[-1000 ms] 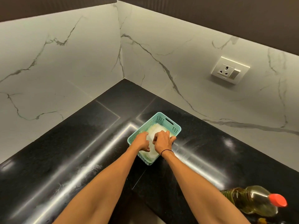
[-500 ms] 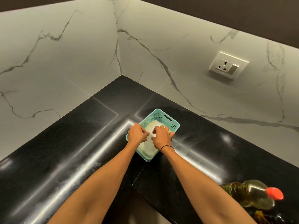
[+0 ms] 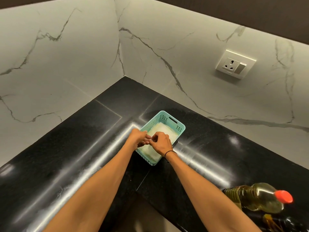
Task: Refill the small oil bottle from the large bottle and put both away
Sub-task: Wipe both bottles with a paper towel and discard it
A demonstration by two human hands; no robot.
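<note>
The large oil bottle (image 3: 254, 196), clear with yellow oil and a red cap, stands at the lower right on the black counter (image 3: 66, 156). Just below it a smaller dark bottle (image 3: 274, 222) with yellow marks shows only in part at the frame edge. Both hands are far from the bottles, over a teal plastic basket (image 3: 173, 123) lined with a white sheet (image 3: 163, 131). My left hand (image 3: 137, 138) and my right hand (image 3: 161, 142) meet fingertip to fingertip, fingers curled, and appear to pinch a bit of the white sheet between them.
Marble-look walls meet in a corner behind the basket. A wall socket with a switch (image 3: 235, 64) is on the right wall. The counter's front edge forms an inner corner near my forearms.
Both hands went from pressing down on the white sheet in the basket to rising slightly and drawing together, fingertips touching. The view shifted a little; the bottles stayed put.
</note>
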